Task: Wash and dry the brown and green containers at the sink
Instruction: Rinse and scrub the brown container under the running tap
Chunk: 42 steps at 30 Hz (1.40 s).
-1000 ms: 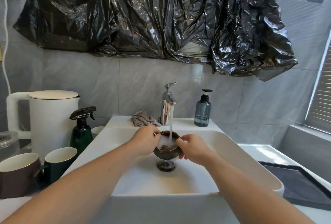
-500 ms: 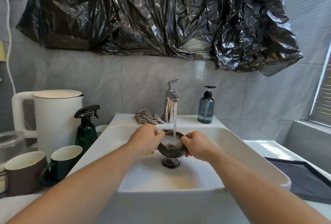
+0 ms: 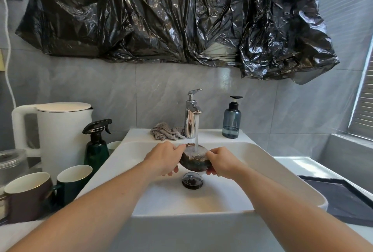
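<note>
Both hands hold a brown bowl [image 3: 195, 161] over the white sink [image 3: 282, 171], just above the drain [image 3: 192, 180]. The left hand [image 3: 164, 158] grips the bowl at its 9 o'clock side, thumb on the rim and fingers curled under. The right hand [image 3: 221, 164] grips it at 3 o'clock in the same way, thumb on top, fingers beneath. The bowl tips a little toward the viewer. Water runs from the tap [image 3: 191, 118] at 12 o'clock straight into the bowl, which is full of foamy water.

Behind the tap, a grey cloth [image 3: 166, 133] lies crumpled on the sink ledge at 11 o'clock, and a blue soap bottle [image 3: 231, 121] stands at 1 o'clock. On the counter at 9 o'clock stand a brown cup [image 3: 28, 195] and a green cup [image 3: 73, 181], side by side, with a green spray bottle [image 3: 96, 146] and a white kettle [image 3: 58, 132] behind them. Black plastic sheeting [image 3: 171, 19] covers the wall above.
</note>
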Each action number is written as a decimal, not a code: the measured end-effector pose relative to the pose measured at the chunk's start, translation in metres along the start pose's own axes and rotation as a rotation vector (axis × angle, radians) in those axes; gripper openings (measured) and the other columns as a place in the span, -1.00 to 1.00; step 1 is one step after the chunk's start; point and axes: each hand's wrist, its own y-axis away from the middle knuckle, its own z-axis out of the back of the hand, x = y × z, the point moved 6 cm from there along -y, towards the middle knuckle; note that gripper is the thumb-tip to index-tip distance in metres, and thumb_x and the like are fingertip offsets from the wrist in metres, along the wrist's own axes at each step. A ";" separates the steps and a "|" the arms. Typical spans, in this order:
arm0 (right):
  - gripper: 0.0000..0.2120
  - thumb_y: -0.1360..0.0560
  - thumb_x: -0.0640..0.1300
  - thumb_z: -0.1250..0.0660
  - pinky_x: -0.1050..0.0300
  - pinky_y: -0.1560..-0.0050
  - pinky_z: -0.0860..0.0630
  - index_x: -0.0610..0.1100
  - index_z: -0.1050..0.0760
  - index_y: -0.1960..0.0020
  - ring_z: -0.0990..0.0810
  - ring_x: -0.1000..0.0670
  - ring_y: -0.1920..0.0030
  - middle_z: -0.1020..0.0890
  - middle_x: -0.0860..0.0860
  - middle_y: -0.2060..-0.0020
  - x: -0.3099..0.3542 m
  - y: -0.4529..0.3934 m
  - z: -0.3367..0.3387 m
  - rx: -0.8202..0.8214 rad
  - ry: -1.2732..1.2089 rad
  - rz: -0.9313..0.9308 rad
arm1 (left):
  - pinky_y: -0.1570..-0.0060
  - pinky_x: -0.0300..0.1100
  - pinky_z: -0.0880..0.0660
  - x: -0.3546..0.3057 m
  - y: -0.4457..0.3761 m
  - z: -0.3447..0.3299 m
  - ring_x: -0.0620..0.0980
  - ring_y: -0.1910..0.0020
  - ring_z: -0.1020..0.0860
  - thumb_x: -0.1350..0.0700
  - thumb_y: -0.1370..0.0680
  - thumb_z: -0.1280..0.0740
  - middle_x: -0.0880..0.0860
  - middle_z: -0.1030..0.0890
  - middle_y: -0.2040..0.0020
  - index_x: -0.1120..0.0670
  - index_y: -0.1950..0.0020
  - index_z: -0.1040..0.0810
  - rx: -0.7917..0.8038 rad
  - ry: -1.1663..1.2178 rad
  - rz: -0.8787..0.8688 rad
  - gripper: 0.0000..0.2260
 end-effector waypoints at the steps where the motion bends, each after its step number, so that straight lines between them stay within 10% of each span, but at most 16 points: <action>1: -0.67 -0.71 -0.12 -0.10 0.28 0.47 -0.36 -0.22 -0.58 0.02 -0.47 0.11 0.56 -0.65 -0.11 0.37 0.000 0.000 -0.001 0.011 -0.008 -0.001 | 0.34 -0.16 -0.55 0.001 0.000 -0.001 0.00 0.45 -0.61 -0.18 -0.67 -0.08 0.04 -0.73 0.34 0.07 0.13 -0.65 0.007 0.005 0.000 -0.52; 18: -0.55 -0.68 0.11 -0.18 0.24 0.39 -0.43 -0.20 -0.69 0.01 -0.51 0.07 0.40 -0.75 -0.09 0.27 0.004 0.001 0.002 -0.018 -0.079 0.038 | 0.46 -0.20 -0.54 0.006 -0.001 -0.003 -0.02 0.49 -0.60 -0.07 -0.69 -0.08 0.08 -0.68 0.40 0.22 0.14 -0.62 0.003 0.069 0.069 -0.51; 42: -0.70 -0.67 -0.08 -0.18 0.39 0.51 -0.37 -0.13 -0.61 0.11 -0.51 0.09 0.41 -0.74 -0.07 0.27 0.003 0.006 0.002 -0.006 0.032 0.034 | 0.41 -0.23 -0.51 0.004 0.001 -0.001 -0.08 0.62 -0.50 -0.13 -0.70 -0.11 0.01 -0.65 0.49 0.22 0.27 -0.66 -0.025 -0.042 0.014 -0.41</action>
